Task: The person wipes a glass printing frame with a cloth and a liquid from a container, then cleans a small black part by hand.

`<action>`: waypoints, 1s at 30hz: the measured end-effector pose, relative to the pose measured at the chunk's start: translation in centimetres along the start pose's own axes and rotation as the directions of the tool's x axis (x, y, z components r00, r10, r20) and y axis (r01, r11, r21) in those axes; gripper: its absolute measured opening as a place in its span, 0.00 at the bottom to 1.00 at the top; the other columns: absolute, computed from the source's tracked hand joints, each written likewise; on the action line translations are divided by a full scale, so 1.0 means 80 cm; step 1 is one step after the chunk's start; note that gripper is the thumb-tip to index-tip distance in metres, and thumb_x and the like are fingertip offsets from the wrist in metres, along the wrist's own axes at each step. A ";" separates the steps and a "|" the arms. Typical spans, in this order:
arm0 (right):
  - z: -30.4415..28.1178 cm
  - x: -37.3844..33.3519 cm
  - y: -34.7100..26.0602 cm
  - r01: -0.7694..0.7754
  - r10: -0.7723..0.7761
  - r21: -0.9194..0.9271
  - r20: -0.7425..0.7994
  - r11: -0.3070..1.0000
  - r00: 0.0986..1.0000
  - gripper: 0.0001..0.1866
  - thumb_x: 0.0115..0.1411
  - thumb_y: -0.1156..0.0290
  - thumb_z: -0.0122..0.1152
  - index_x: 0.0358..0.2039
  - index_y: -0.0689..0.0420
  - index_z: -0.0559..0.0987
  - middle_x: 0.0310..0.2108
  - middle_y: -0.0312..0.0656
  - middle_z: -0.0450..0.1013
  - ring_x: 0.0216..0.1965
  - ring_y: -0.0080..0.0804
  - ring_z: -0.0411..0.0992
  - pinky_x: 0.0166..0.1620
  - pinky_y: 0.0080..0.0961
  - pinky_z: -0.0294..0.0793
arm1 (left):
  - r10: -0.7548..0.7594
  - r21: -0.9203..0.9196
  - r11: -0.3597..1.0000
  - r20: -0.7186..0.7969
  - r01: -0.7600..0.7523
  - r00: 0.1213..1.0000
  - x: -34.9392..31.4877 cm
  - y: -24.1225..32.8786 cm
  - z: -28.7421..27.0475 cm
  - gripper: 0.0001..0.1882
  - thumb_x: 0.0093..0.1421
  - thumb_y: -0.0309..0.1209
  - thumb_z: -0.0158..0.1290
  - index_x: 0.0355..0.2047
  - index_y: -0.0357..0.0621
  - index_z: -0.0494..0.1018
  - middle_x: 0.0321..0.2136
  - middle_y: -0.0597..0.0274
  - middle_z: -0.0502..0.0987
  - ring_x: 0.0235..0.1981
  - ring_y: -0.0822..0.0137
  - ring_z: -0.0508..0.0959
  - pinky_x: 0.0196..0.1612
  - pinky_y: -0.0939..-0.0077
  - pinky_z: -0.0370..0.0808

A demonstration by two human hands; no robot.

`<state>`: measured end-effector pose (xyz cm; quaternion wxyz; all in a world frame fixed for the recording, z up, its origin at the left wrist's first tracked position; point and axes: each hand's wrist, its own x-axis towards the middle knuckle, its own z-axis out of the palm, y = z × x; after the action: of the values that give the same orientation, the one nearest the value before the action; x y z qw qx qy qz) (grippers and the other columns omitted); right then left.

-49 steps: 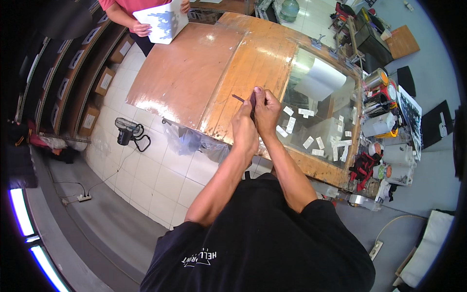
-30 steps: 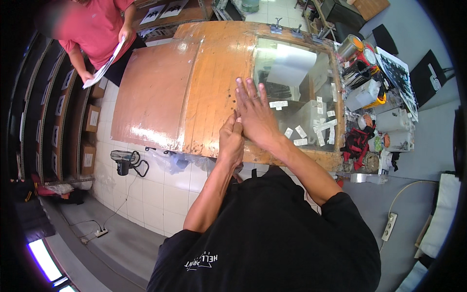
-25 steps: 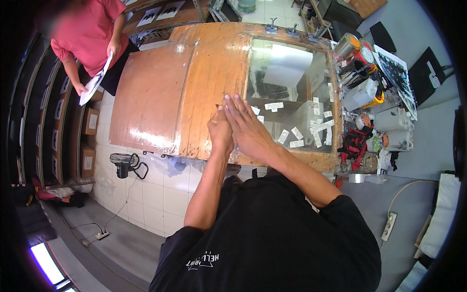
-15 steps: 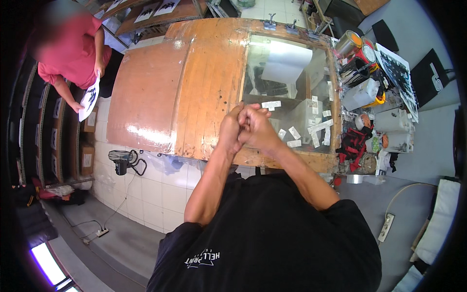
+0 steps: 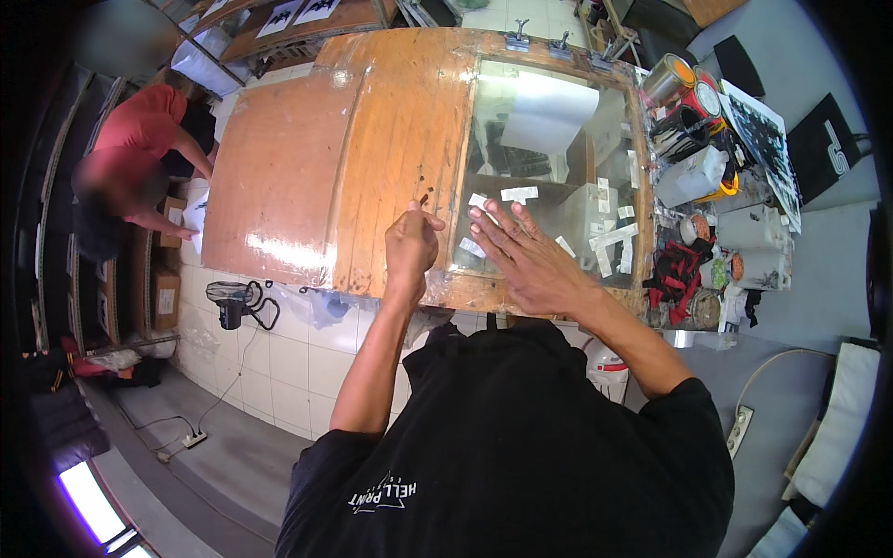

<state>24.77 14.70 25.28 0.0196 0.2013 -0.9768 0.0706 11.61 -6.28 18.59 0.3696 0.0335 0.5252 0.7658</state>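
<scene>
Here, the left hand [image 5: 412,253] is forming a fist around a dark stick [image 5: 424,199], whose tip is poking past the thumb; the rest is hiding inside. Apart from it, the right hand [image 5: 532,265] is hanging palm down, fingers spread, above the glass [image 5: 488,177]; whether it is touching, I cannot tell. White strips [image 5: 519,194] are lying around its fingertips, partly covered. Beyond it, clamps [image 5: 517,39] are standing along the table [image 5: 400,102]. Left of the left hand, a co-worker [image 5: 139,130] is bending, holding paper [image 5: 193,220]. Well right of the right hand, a can [image 5: 666,84] is showing orange, jars [image 5: 716,273] green and orange; the jug [image 5: 693,179] is hiding its contents.
</scene>
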 end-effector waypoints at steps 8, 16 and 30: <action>-0.008 -0.001 -0.014 -0.006 0.007 -0.138 0.003 0.990 1.000 0.43 0.55 0.77 0.56 0.71 0.61 0.54 0.75 0.47 0.43 0.76 0.49 0.36 0.74 0.54 0.32 | 0.015 0.028 0.999 0.097 -0.018 0.995 -0.051 0.017 0.074 0.25 0.72 0.27 0.44 0.68 0.35 0.58 0.43 0.60 0.73 0.40 0.72 0.73 0.34 0.80 0.69; -0.021 -0.013 -0.014 -0.057 -0.054 -0.361 -0.291 0.931 0.955 0.44 0.53 0.79 0.59 0.68 0.30 0.64 0.76 0.43 0.27 0.76 0.52 0.27 0.71 0.64 0.29 | 0.081 0.154 0.982 0.206 -0.114 0.975 -0.083 0.047 0.066 0.22 0.73 0.36 0.46 0.62 0.36 0.68 0.32 0.65 0.75 0.33 0.76 0.74 0.34 0.82 0.71; -0.028 -0.011 -0.046 -0.008 0.085 0.205 -0.373 0.979 0.924 0.16 0.42 0.80 0.61 0.35 0.53 0.79 0.76 0.49 0.36 0.75 0.59 0.30 0.68 0.71 0.28 | -0.274 0.278 0.934 0.162 0.223 0.948 -0.054 0.025 0.090 0.19 0.73 0.36 0.43 0.29 0.35 0.71 0.21 0.66 0.71 0.24 0.74 0.69 0.29 0.75 0.67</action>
<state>27.07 12.00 27.89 0.1861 0.1614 -0.9470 0.2064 16.83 -3.65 24.89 0.5069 0.0899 0.5801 0.6312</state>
